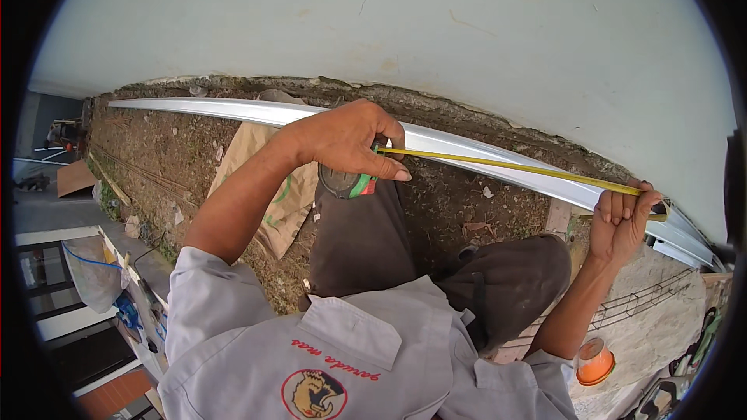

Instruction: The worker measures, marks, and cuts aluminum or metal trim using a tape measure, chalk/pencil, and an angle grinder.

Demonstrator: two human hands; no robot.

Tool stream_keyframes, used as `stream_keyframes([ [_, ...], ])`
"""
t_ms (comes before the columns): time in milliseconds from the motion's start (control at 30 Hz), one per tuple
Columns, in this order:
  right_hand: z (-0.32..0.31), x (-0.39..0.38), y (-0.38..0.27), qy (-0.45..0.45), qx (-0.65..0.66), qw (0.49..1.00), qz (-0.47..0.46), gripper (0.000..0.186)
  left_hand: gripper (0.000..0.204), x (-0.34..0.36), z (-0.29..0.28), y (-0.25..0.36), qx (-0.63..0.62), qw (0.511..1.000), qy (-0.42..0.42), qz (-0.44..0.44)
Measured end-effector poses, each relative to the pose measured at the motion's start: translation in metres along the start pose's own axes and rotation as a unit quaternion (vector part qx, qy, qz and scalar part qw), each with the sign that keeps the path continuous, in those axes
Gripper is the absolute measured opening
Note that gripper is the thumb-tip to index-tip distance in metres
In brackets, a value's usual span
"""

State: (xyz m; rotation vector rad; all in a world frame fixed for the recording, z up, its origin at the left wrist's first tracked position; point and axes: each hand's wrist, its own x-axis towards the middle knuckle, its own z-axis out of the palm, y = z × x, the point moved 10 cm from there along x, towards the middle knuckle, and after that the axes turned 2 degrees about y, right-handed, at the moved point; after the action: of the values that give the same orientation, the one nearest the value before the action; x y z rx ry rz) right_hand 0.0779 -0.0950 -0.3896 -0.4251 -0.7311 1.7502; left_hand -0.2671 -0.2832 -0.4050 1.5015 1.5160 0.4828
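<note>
Note the pale, thinly cracked wall (436,27) along the top, the brown paper sack (294,206) lying on the dirt ground (167,152), the wire mesh (642,295) over pale concrete (675,307) at lower right with the orange container (595,363) near it, and, far left, the brown board (75,177) and cloudy plastic bag (89,276).

Outdoor building site, as I read it, pale wall (467,23) as my landmark, bare stony soil (156,144) along its foot, long silver metal profile (233,110) just beside it, wire mesh (642,296) and rough concrete (677,315) farther out from it
</note>
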Motion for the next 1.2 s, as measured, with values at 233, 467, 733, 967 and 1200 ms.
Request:
stream_keyframes([
  [233,0.085,-0.014,0.074,-0.109,-0.104,0.985,0.086,0.036,0.049,-0.008,0.000,-0.005,-0.059,0.998,0.017,0.008],
  [467,0.123,-0.055,0.171,-0.161,-0.151,0.960,0.175,0.036,0.051,-0.016,0.012,-0.024,-0.110,0.992,0.057,0.031],
  [733,0.081,-0.015,0.140,-0.036,-0.069,0.988,0.135,0.035,0.040,-0.062,0.028,-0.073,-0.147,0.987,0.028,-0.061],
  [967,0.135,-0.088,0.233,-0.141,-0.138,0.946,0.256,0.038,0.041,-0.047,0.030,-0.052,-0.141,0.988,0.057,0.014],
  [1200,0.126,-0.068,0.209,-0.123,-0.134,0.960,0.211,0.033,0.049,-0.074,0.027,-0.069,-0.173,0.982,0.066,-0.047],
])
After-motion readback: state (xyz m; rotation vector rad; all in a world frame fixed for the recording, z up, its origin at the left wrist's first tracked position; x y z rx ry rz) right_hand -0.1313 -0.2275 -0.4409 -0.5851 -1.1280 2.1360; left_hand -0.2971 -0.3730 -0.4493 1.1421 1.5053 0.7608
